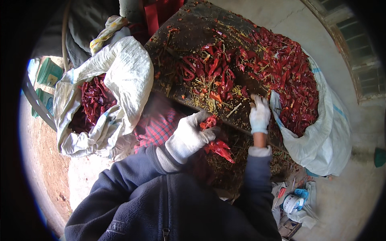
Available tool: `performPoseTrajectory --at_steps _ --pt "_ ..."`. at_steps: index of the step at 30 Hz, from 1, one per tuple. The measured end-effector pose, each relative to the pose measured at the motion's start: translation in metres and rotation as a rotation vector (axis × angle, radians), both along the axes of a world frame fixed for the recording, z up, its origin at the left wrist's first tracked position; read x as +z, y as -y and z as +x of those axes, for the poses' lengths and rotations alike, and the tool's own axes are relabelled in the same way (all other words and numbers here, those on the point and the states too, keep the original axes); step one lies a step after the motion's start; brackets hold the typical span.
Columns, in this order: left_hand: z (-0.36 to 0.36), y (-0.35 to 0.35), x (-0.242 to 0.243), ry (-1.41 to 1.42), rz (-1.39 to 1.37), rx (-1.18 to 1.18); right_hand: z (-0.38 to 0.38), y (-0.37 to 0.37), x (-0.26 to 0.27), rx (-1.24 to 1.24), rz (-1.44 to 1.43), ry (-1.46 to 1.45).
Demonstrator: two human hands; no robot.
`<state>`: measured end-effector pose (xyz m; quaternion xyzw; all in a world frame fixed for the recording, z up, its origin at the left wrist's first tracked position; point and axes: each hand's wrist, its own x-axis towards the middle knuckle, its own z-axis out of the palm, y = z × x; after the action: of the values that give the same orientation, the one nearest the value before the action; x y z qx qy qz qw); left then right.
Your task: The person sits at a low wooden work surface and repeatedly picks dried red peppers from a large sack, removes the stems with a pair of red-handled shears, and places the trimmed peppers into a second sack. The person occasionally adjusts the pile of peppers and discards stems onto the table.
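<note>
My left hand (193, 132), in a white knitted glove, grips several dried red chilies (221, 149) that hang below the palm. My right hand (259, 113), also gloved, is over the near edge of a dark tabletop (187, 27). Its fingers are apart, and I see nothing in them. Left of that hand lies a loose heap of broken red chilies (215, 67) among yellow seeds (203, 101) and stems. Close by on the right, a large mass of dried chilies (297, 81) spills from a white woven sack (330, 135) onto the table.
Another white woven sack (129, 75) on the left holds darker red chilies (96, 102). Beyond it sits another person (113, 30) with a gloved hand. Green tubs (49, 72) stand at far left. A white-and-blue container (292, 203) lies at lower right.
</note>
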<state>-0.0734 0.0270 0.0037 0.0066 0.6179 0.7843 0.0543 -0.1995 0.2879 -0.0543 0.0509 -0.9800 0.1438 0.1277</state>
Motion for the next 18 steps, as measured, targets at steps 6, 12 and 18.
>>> performPoseTrajectory --at_steps 6,12,18 --pt "-0.003 0.004 0.003 0.036 -0.019 -0.068 -0.083 -0.013 -0.031 0.349 0.351 -0.016" --pt "-0.003 0.006 0.0 0.115 0.15 -0.098 -0.095 -0.038 -0.054 0.344 0.086 -0.01" --pt "-0.005 0.005 0.0 0.141 0.157 -0.062 -0.058 -0.014 -0.034 -0.001 -0.893 0.217"
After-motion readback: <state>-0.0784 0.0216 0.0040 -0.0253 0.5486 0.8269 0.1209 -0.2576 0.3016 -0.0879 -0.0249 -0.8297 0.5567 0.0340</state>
